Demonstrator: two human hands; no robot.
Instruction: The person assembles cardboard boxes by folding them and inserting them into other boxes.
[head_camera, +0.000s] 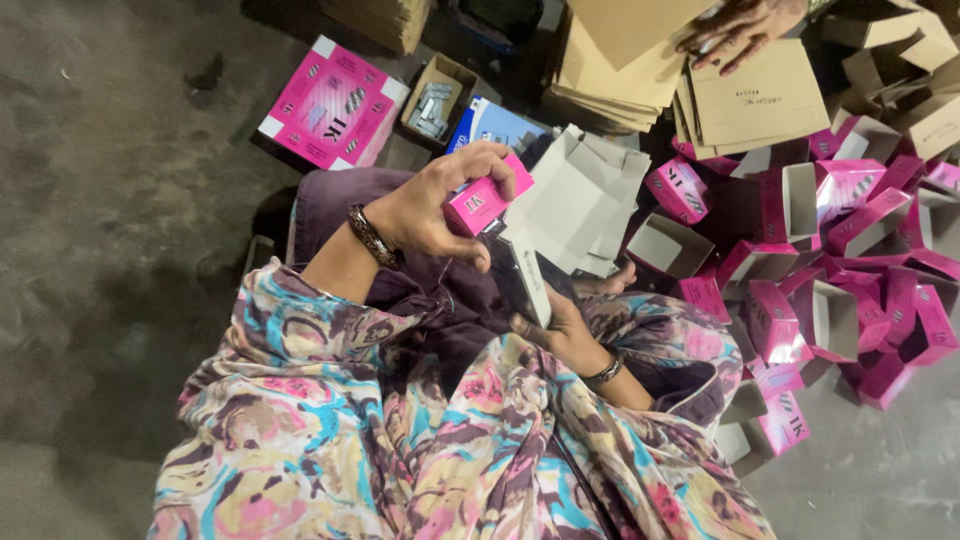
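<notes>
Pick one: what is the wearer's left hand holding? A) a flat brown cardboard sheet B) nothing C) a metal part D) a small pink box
D: the left hand wraps its fingers around a small pink box, raised over the lap; the brown cardboard sheets lie farther off under another person's hand, and the right hand grips a flat dark-and-white piece.

Bare concrete floor (120, 200) is lying open on the person's left. On the right, a heap of open pink boxes (830, 270) is crowding the ground. Ahead, stacked cardboard sheets (620, 75), a co-worker's hand (740, 30) and a large pink carton (333, 103) are blocking the way.
</notes>
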